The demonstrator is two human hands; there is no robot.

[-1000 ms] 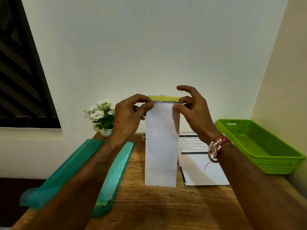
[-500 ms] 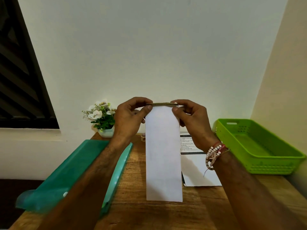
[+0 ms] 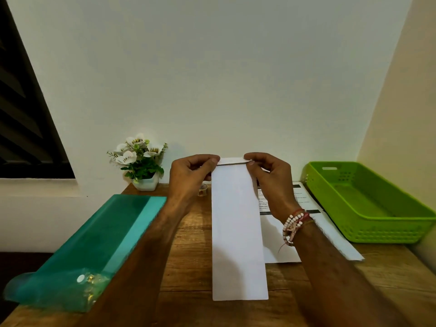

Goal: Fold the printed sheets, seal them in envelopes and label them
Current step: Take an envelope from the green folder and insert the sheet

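While the left hand (image 3: 192,172) and right hand (image 3: 269,172) pinch the envelope's (image 3: 238,232) far corners, its flap (image 3: 232,160) has folded over, hiding the yellow sheet; sealing comes next. Printed sheets (image 3: 283,251) lie beneath the right wrist.

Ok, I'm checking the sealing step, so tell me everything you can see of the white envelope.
The white envelope is long, narrow plain paper, lengthwise away from the person, its near end over the wooden table. The left hand and right hand pinch its far corners, folding the flap at the top edge. It overlaps the printed sheets.
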